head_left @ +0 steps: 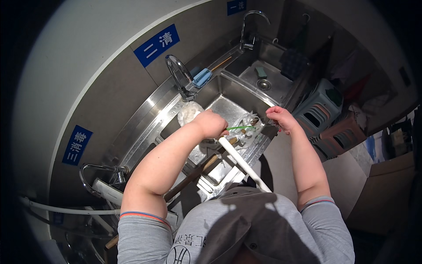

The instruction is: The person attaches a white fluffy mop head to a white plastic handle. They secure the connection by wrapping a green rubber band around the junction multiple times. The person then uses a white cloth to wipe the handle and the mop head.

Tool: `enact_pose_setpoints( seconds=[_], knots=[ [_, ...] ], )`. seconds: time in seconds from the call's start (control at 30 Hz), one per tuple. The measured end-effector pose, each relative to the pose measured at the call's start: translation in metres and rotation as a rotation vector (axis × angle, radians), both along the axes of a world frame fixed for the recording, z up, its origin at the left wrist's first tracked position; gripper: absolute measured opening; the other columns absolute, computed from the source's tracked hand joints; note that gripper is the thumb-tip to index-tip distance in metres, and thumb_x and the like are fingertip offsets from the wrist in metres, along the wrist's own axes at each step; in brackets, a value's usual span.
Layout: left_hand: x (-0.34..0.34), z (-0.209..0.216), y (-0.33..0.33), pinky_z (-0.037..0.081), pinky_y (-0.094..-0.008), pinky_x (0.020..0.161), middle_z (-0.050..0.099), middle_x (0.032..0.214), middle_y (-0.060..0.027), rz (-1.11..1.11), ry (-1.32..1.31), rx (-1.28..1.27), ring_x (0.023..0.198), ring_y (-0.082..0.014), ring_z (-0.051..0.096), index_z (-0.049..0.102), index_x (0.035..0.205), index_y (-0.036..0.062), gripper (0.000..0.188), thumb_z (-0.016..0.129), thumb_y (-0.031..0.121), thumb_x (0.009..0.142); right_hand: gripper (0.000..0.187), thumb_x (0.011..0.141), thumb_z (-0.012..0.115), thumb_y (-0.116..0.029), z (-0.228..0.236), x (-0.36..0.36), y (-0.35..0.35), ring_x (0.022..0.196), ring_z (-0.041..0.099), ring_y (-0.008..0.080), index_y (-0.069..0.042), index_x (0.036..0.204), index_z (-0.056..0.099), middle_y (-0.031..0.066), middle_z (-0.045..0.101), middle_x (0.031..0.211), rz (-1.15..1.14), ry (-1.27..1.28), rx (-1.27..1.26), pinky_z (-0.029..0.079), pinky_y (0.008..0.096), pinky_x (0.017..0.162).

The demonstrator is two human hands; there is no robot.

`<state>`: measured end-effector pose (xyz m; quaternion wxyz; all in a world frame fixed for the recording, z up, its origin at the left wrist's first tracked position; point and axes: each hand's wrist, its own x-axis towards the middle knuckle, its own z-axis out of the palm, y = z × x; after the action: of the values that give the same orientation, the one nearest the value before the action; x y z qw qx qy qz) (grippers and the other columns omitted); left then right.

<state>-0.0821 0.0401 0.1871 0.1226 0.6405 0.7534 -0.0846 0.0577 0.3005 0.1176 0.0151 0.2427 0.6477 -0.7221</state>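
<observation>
My left hand [207,124] is closed over the sink, with a thin green strip [239,128] running out from its fingers to the right. My right hand [282,119] is raised at the sink's right edge, its fingertips pinched together; what they hold is too fine to make out. A small red spot shows under its fingers. Between the hands lies a crumpled heap of clear plastic [250,119]. Below the left hand a white pole [239,158] leans from the sink toward my body, beside a wooden-ended stick [211,163]. A whitish cloth-like bundle [189,112] sits behind my left hand.
The steel middle sink [226,105] has a curved tap [173,72], with a blue plastic tool [202,78] on the ledge. A second sink basin [272,64] holds a green sponge [260,72]. Stacked grey and brown plastic stools [321,108] stand to the right, near a cardboard box [389,185].
</observation>
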Motion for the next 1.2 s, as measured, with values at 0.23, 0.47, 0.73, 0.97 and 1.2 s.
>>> enact_pose_setpoints(
  seconds=[0.23, 0.47, 0.73, 0.97, 1.2],
  knots=[
    [-0.001, -0.002, 0.003, 0.04, -0.0348, 0.069, 0.059, 0.062, -0.004, 0.0, -0.017, 0.018, 0.063, -0.0247, 0.057, 0.061, 0.073, 0.015, 0.028, 0.051, 0.039, 0.081, 0.012, 0.076, 0.065, -0.016, -0.037, 0.01, 0.036, 0.057, 0.045, 0.0054, -0.01, 0.081, 0.055, -0.0046, 0.05, 0.063, -0.094, -0.024, -0.082, 0.037, 0.0182, 0.055],
    [-0.002, 0.001, 0.001, 0.039, -0.0341, 0.069, 0.059, 0.062, -0.0037, 0.013, -0.022, 0.021, 0.063, -0.0244, 0.056, 0.061, 0.071, 0.0152, 0.028, 0.051, 0.04, 0.081, 0.012, 0.072, 0.064, -0.009, -0.045, 0.024, 0.042, 0.057, 0.046, 0.0062, -0.009, 0.082, 0.057, -0.0046, 0.048, 0.06, 0.083, -0.048, 0.213, 0.04, 0.0217, 0.055],
    [-0.007, -0.007, -0.004, 0.039, -0.035, 0.067, 0.058, 0.061, -0.0045, 0.015, -0.024, 0.034, 0.061, -0.0254, 0.056, 0.059, 0.068, 0.0147, 0.03, 0.051, 0.041, 0.081, 0.013, 0.078, 0.062, -0.022, -0.048, 0.046, 0.09, 0.047, 0.049, 0.0091, -0.01, 0.079, 0.057, 0.0014, 0.056, 0.063, -0.101, -0.397, 0.511, 0.036, 0.0243, 0.038],
    [-0.001, -0.005, -0.008, 0.04, -0.0357, 0.067, 0.058, 0.061, -0.0044, 0.02, -0.022, 0.042, 0.061, -0.0255, 0.056, 0.06, 0.068, 0.0143, 0.03, 0.051, 0.04, 0.081, 0.019, 0.087, 0.053, -0.024, -0.015, 0.035, 0.095, 0.043, 0.04, 0.002, -0.01, 0.075, 0.049, -0.0066, 0.047, 0.057, -0.294, -0.161, -0.768, 0.029, 0.0172, 0.035],
    [-0.007, -0.015, -0.004, 0.041, -0.0386, 0.069, 0.058, 0.063, -0.0082, -0.042, 0.038, 0.059, 0.064, -0.0276, 0.055, 0.06, 0.067, 0.0118, 0.029, 0.053, 0.037, 0.079, 0.009, 0.079, 0.056, -0.012, -0.051, 0.041, 0.114, 0.055, 0.054, 0.0151, -0.007, 0.073, 0.052, 0.0057, 0.058, 0.066, -0.69, 0.061, 0.35, 0.046, 0.0321, 0.053]
  ],
)
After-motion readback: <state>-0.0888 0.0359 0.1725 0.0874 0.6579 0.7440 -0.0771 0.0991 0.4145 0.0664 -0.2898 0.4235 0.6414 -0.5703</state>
